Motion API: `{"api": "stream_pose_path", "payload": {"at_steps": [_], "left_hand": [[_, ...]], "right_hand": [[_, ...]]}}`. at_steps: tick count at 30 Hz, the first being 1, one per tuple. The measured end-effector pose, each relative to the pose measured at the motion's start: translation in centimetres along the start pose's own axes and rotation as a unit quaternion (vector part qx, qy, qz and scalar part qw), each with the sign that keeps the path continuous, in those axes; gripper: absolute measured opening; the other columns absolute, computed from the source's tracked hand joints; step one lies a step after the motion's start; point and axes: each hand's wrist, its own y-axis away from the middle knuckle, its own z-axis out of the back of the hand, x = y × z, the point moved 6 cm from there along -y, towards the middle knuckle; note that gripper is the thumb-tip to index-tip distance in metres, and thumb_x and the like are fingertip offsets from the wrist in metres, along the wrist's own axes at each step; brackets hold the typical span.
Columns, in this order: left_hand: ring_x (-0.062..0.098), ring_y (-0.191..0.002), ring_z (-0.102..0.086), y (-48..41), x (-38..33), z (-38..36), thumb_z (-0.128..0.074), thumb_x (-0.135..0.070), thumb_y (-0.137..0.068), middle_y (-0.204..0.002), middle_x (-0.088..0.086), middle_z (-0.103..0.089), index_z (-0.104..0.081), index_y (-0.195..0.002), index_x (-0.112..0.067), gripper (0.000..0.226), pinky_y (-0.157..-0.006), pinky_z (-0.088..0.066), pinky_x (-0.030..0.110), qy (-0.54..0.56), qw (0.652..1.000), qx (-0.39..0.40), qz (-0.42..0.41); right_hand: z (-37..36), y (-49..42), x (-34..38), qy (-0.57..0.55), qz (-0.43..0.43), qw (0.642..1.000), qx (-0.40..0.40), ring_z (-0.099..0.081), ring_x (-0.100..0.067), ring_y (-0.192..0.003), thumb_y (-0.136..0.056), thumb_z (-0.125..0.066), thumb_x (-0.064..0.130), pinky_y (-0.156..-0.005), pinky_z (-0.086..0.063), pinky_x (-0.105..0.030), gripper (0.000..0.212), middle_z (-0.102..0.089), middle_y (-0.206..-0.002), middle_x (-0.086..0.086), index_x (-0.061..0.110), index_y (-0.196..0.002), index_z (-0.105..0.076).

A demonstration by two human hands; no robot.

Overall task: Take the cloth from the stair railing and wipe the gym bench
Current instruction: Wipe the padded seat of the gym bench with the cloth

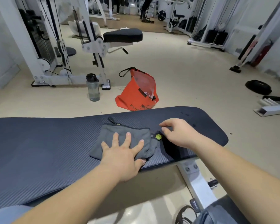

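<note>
A folded grey cloth with a small yellow-green tag lies on the dark ribbed pad of the gym bench, right of the pad's middle. My left hand lies flat on the cloth with fingers spread, the thumb at its near edge. My right hand hovers just right of the cloth over the pad, its fingers curled and apart, holding nothing. The stair railing is not in view.
On the floor beyond the bench stand an orange bag and a clear water bottle. A white cable machine with a black seat is behind them. Weight plates lie at right. The bench's white frame runs below right.
</note>
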Motion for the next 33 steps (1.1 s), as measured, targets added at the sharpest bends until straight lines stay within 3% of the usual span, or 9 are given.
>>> {"api": "stream_pose_path", "payload": {"at_steps": [2,5,9,13,16,20,25,29,33], "left_hand": [[0.044,-0.154,0.015,-0.5,-0.8,-0.1,-0.017,-0.071,-0.096,-0.171,-0.001,0.016,0.012,-0.155,-0.052,0.068,-0.117,-0.011,0.071,-0.014,1.000,-0.007,-0.002],[0.044,-0.154,0.015,-1.3,-2.7,-0.3,-0.015,-0.072,-0.096,-0.170,-0.001,0.018,0.017,-0.153,-0.052,0.069,-0.118,-0.013,0.069,-0.041,0.999,-0.014,-0.009],[0.044,-0.155,0.011,-5.3,-5.6,1.1,-0.015,-0.074,-0.095,-0.171,-0.002,0.016,0.017,-0.152,-0.054,0.069,-0.117,-0.019,0.068,-0.057,0.998,-0.027,-0.014],[0.048,-0.152,-0.010,-11.6,-8.6,4.0,-0.014,-0.076,-0.093,-0.172,0.002,-0.002,0.004,-0.156,-0.052,0.070,-0.109,-0.034,0.065,-0.059,0.997,-0.037,0.037],[0.046,-0.142,-0.025,-12.4,-11.9,4.7,-0.013,-0.073,-0.094,-0.169,0.010,-0.014,-0.001,-0.159,-0.045,0.071,-0.102,-0.039,0.055,-0.082,0.995,-0.044,0.043],[0.044,-0.140,-0.025,-10.8,-13.8,3.7,-0.010,-0.068,-0.096,-0.168,0.013,-0.011,0.008,-0.159,-0.039,0.072,-0.100,-0.038,0.053,-0.134,0.989,-0.055,-0.003],[0.040,-0.138,-0.027,-17.6,-12.3,6.3,-0.014,-0.067,-0.097,-0.155,0.012,-0.030,-0.005,-0.160,-0.040,0.069,-0.100,-0.042,0.052,-0.081,0.990,-0.095,0.065],[0.040,-0.139,-0.024,-23.0,-15.1,7.6,-0.016,-0.066,-0.098,-0.154,0.013,-0.029,-0.011,-0.161,-0.036,0.070,-0.100,-0.040,0.053,-0.025,0.990,-0.104,0.089],[0.041,-0.142,-0.019,-22.1,-20.1,7.1,-0.019,-0.065,-0.098,-0.158,0.012,-0.025,-0.016,-0.160,-0.035,0.069,-0.104,-0.038,0.056,-0.030,0.993,-0.116,0.022]], "right_hand": [[0.6,-0.5,-2.2,-0.001,-0.008,1.000,-0.019,-0.061,-0.017,-0.127,-0.099,-0.056,0.026,-0.108,-0.044,-0.029,0.033,-0.069,-0.133,0.004,0.021,-0.129,-0.071],[2.6,-1.4,-5.7,-0.006,-0.020,0.998,-0.064,-0.062,-0.018,-0.124,-0.099,-0.057,0.025,-0.104,-0.042,-0.025,0.031,-0.070,-0.128,0.003,0.020,-0.125,-0.073],[4.9,-2.0,-11.8,-0.052,-0.104,0.986,-0.120,-0.062,-0.020,-0.124,-0.100,-0.055,0.024,-0.098,-0.042,-0.024,0.033,-0.071,-0.130,0.002,0.018,-0.127,-0.073],[4.9,-1.7,-16.1,-0.044,-0.186,0.971,-0.144,-0.060,-0.031,-0.125,-0.093,-0.050,0.023,-0.102,-0.050,-0.040,0.037,-0.071,-0.132,-0.002,0.023,-0.122,-0.073],[5.4,-1.3,-18.7,-0.024,-0.231,0.960,-0.155,-0.051,-0.034,-0.130,-0.089,-0.046,0.019,-0.097,-0.045,-0.039,0.040,-0.063,-0.136,-0.006,0.023,-0.120,-0.071],[5.5,-1.3,-21.4,-0.033,-0.229,0.963,-0.139,-0.042,-0.026,-0.137,-0.095,-0.044,0.022,-0.101,-0.042,-0.039,0.043,-0.055,-0.142,0.001,0.027,-0.131,-0.067],[5.4,-1.2,-22.4,-0.031,-0.209,0.968,-0.132,-0.041,-0.023,-0.136,-0.096,-0.044,0.024,-0.101,-0.042,-0.036,0.043,-0.055,-0.143,0.010,0.031,-0.134,-0.065],[5.7,-1.2,-22.7,-0.056,-0.224,0.962,-0.146,-0.044,-0.023,-0.137,-0.099,-0.041,0.029,-0.099,-0.042,-0.037,0.042,-0.055,-0.145,0.008,0.033,-0.135,-0.063],[6.0,-1.5,-23.1,-0.104,-0.244,0.948,-0.174,-0.053,-0.033,-0.124,-0.101,-0.033,0.032,-0.092,-0.045,-0.042,0.035,-0.062,-0.129,-0.007,0.023,-0.110,-0.066]]}}
